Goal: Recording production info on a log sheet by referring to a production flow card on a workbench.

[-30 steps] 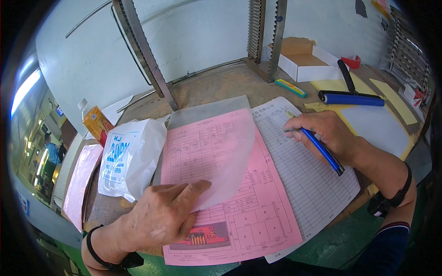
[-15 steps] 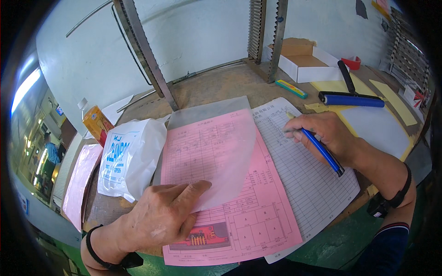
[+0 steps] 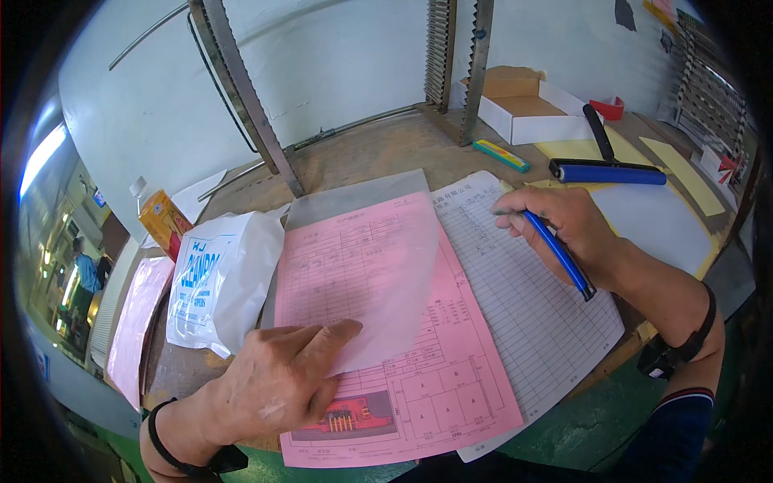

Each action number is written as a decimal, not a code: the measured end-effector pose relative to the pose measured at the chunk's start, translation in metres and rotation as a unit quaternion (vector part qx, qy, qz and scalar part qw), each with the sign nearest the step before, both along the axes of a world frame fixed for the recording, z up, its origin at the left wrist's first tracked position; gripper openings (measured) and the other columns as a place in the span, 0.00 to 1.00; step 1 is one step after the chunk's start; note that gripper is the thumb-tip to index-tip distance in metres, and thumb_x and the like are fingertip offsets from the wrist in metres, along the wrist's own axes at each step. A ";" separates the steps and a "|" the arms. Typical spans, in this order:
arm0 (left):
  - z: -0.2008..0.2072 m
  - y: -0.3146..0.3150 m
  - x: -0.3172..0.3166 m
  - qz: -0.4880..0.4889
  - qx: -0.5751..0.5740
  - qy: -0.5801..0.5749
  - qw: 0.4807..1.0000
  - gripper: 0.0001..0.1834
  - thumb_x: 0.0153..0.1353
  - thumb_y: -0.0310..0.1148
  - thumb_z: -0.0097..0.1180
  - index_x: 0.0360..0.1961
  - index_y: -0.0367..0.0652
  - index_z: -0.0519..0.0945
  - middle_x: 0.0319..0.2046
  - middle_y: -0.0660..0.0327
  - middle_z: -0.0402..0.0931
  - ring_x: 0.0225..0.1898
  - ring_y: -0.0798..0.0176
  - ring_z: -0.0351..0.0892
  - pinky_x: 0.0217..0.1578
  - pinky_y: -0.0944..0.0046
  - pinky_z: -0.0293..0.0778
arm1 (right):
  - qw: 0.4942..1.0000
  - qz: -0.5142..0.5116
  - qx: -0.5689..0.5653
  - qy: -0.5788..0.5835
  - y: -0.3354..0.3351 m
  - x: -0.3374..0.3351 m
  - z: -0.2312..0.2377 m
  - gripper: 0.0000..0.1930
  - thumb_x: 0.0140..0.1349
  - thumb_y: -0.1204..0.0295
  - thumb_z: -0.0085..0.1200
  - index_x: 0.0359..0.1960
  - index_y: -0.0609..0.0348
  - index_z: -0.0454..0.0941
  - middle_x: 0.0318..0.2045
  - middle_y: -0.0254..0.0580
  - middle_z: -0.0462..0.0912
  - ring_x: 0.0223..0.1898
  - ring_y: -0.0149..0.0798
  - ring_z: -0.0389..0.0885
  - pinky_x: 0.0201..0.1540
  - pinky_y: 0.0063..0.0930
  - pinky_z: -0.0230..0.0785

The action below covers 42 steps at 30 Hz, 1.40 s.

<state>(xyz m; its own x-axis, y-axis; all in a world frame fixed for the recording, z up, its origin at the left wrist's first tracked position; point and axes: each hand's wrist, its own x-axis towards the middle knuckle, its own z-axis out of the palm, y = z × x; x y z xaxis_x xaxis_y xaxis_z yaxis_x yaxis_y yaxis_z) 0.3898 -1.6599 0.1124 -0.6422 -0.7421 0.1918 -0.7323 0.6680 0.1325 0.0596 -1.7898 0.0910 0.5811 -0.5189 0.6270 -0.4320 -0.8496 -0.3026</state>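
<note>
A pink printed form (image 3: 451, 378) lies in front of me, its upper part under a translucent sheet (image 3: 386, 322). My left hand (image 3: 282, 370) is on the lower left of that sheet, index finger along it and the other fingers curled, with the sheet's edge at the fingers. My right hand (image 3: 564, 229) grips a blue pen (image 3: 560, 253), its back end slanting toward me, over a white lined sheet (image 3: 523, 322) filled with handwriting near the top. The pen's tip is mostly hidden by the fingers. The white sheet lies partly beneath the pink form.
Left are a white plastic bag (image 3: 217, 282), a drink bottle (image 3: 161, 213) and a pink-topped stack (image 3: 138, 322). Behind stand toothed metal uprights (image 3: 245, 88). Right are a small green-yellow box (image 3: 501, 155), an open white carton (image 3: 535, 125) and a blue roller (image 3: 612, 173).
The whole view has shifted slightly. My right hand, still gripping the pen, has moved slightly up over the white sheet; my left hand stays on the translucent sheet.
</note>
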 end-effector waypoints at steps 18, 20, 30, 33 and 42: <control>-0.001 0.002 0.003 0.055 -0.085 0.043 0.994 0.23 0.47 0.20 0.57 0.49 0.29 0.74 0.21 0.52 0.75 0.22 0.47 0.79 0.23 0.54 0.74 | 0.999 -0.015 0.008 0.038 0.005 0.001 0.006 0.08 0.65 0.75 0.56 0.44 0.61 0.80 0.26 0.51 0.81 0.24 0.43 0.81 0.28 0.32 0.71; -0.003 0.001 0.005 0.065 -0.101 0.054 0.991 0.22 0.48 0.20 0.56 0.48 0.30 0.74 0.21 0.52 0.75 0.21 0.47 0.79 0.23 0.54 0.74 | 0.999 -0.002 -0.001 0.037 0.006 0.003 0.004 0.07 0.64 0.75 0.57 0.43 0.61 0.80 0.27 0.51 0.81 0.25 0.44 0.81 0.28 0.33 0.71; -0.001 -0.001 0.007 0.086 -0.118 0.123 0.982 0.15 0.56 0.19 0.53 0.46 0.26 0.75 0.17 0.48 0.74 0.16 0.49 0.78 0.20 0.56 0.73 | 0.997 0.041 -0.024 0.055 0.011 0.007 0.001 0.08 0.60 0.76 0.58 0.41 0.61 0.81 0.29 0.47 0.85 0.29 0.45 0.85 0.33 0.34 0.76; -0.006 -0.004 0.008 0.071 -0.124 0.141 0.980 0.16 0.56 0.19 0.53 0.47 0.26 0.74 0.17 0.49 0.75 0.16 0.49 0.78 0.20 0.56 0.73 | 0.997 0.041 -0.010 0.068 0.011 0.004 0.000 0.11 0.57 0.71 0.62 0.41 0.61 0.81 0.29 0.46 0.85 0.30 0.45 0.86 0.33 0.34 0.76; -0.006 -0.005 0.007 0.067 -0.118 0.167 0.977 0.18 0.57 0.21 0.55 0.49 0.28 0.75 0.17 0.51 0.75 0.16 0.54 0.79 0.20 0.60 0.72 | 0.963 0.212 -0.011 0.168 0.042 0.013 0.027 0.29 0.44 0.59 0.76 0.47 0.56 0.80 0.42 0.47 0.84 0.41 0.48 0.84 0.45 0.37 0.77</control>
